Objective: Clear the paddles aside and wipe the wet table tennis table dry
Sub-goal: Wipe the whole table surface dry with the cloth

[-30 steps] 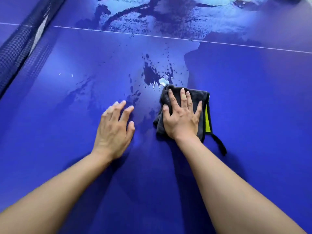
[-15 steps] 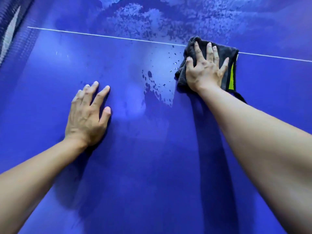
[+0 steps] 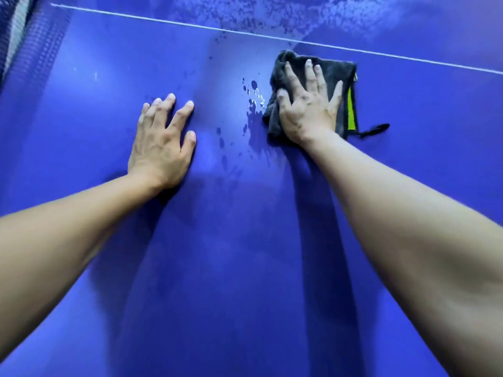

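1. Step in hand: this is judged to be the wiping stage. No paddles are showing in the head view, so the clearing is probably done, or they are lying out of frame.
2. The right hand (image 3: 307, 104) is lying flat with fingers spread wide, gripping nothing, and pressing a dark grey folded microfibre cloth with a lime-green edge (image 3: 340, 74) onto the glossy blue table tennis desk (image 3: 245, 268).
3. The cloth is sitting just on the near side of the thin white painted line (image 3: 163, 20). Its black hanging loop (image 3: 375, 129) is trailing to the right.
4. The left hand (image 3: 160, 142) is resting flat on bare desk with fingers straight, apart from the cloth. It appears to be bracing the lean.
5. Small beads of water (image 3: 254, 104) are lying between the two hands, just beside the cloth's left edge.
6. The next move is judged to call for a flat, even push leftward over those beads without bunching the fold.
7. Beyond the white line a broad speckled wet patch (image 3: 272, 20) is showing, so much drying seems to be remaining.
8. The desk surface is reflecting light, with faint damp streaks trailing toward the person below the beads.
9. The dark mesh net (image 3: 16, 44) is crossing the upper left corner. Nothing else of the room is showing.
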Demonstrator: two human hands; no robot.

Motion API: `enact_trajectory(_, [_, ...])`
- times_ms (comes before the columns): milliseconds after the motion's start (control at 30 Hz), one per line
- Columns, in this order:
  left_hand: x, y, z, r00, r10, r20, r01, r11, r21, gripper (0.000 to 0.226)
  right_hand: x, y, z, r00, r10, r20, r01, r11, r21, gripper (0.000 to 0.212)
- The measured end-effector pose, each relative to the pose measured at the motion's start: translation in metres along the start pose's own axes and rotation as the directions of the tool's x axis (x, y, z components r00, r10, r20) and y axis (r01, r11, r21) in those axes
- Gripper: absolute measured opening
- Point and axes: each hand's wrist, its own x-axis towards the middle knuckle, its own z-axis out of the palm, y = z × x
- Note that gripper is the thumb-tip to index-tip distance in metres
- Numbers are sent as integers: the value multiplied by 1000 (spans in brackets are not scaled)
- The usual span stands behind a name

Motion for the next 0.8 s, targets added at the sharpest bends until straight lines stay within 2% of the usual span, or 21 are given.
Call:
enact_trajectory(133, [-4, 1, 0, 1000, 15, -25, -11, 990, 139, 58, -92, -27, 2, 999, -32, 5, 32, 999, 9, 58])
enact_trajectory(233, [-37, 2, -4, 999, 1, -35, 4, 993, 116, 57, -160, -42, 5, 999, -29, 18, 29, 1000, 4, 58])
enact_trajectory(533, [-292, -22, -17, 989, 137, -60, -139, 989, -43, 55, -373, -83, 12, 1000, -2, -27, 3, 1000, 29, 58])
enact_trajectory(667, [-377, -36, -24, 989, 146, 6, -145, 988, -59, 56, -461, -102, 13, 999, 21, -37, -20, 999, 38, 58])
enact_trajectory(800, [-423, -49, -29, 985, 150, 88, -146, 988, -49, 58, -531, -120, 16, 999, 28, -23, -27, 998, 52, 60])
